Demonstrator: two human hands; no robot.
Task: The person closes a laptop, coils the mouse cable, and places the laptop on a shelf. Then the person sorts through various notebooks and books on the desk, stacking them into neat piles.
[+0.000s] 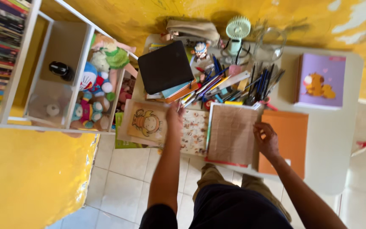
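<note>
My left hand (175,120) reaches over the left part of the white table (331,144). It touches the edge of a card with a cartoon figure (145,122), next to a patterned sheet (194,131). Whether it grips the card I cannot tell. My right hand (267,139) rests with bent fingers on the right edge of a brown checked notebook (230,133), beside an orange book (291,138).
A black pouch (165,67) lies on a stack of books, with a heap of pens and pencils (234,87) behind the notebook. A small green fan (237,29), a purple book (320,80), a white shelf with plush toys (100,85) and yellow walls surround the table.
</note>
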